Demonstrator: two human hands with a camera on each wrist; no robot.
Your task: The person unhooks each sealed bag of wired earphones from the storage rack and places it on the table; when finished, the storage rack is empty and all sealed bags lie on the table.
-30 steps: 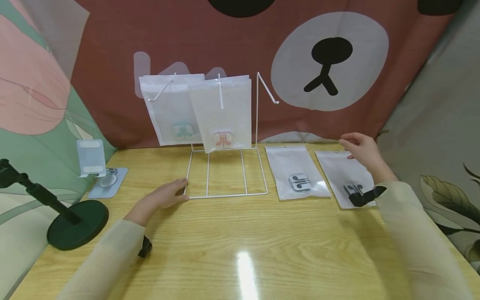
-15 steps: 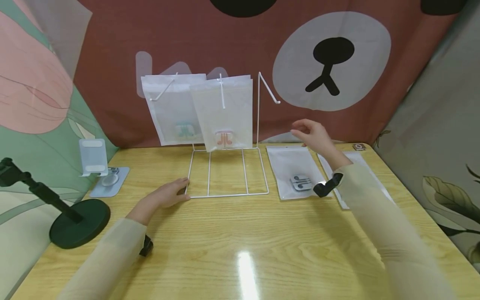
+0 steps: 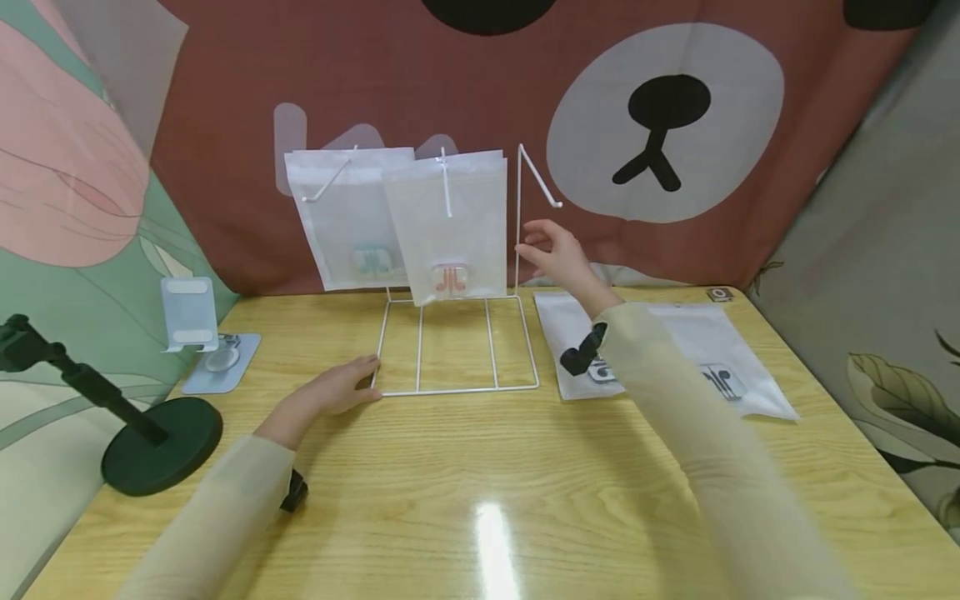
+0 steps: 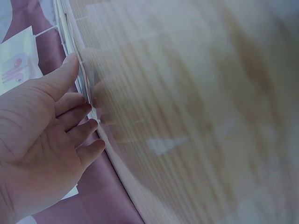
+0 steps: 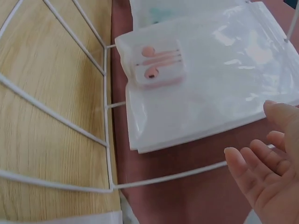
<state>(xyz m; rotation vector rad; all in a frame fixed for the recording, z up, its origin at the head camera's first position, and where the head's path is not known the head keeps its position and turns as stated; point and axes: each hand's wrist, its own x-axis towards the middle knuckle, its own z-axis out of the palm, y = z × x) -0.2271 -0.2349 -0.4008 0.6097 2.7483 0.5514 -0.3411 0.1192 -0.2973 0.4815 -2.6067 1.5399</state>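
Right hand [image 3: 558, 254]: grip part-open, empty; shifted leftward from over the flat-lying bags [image 3: 699, 337] to beside the pink-earphone bag [image 3: 453, 229], hung on the white rack [image 3: 491, 342]; work apparently centres there now. Left hand [image 3: 337, 387]: grip relaxed, touching rack base.

Light yellow wood-grain table [image 3: 420, 483] is carrying everything. White wire rack [image 3: 457, 390] is standing toward the rear. Right of it, two flat white plastic pouches [image 3: 693, 325] are lying, partly sleeve-hidden. Dark green round-based stand [image 3: 161, 450], pale blue-grey phone holder [image 3: 189, 307] are standing left. Small dark square item [image 3: 720, 294] is sitting far right corner.
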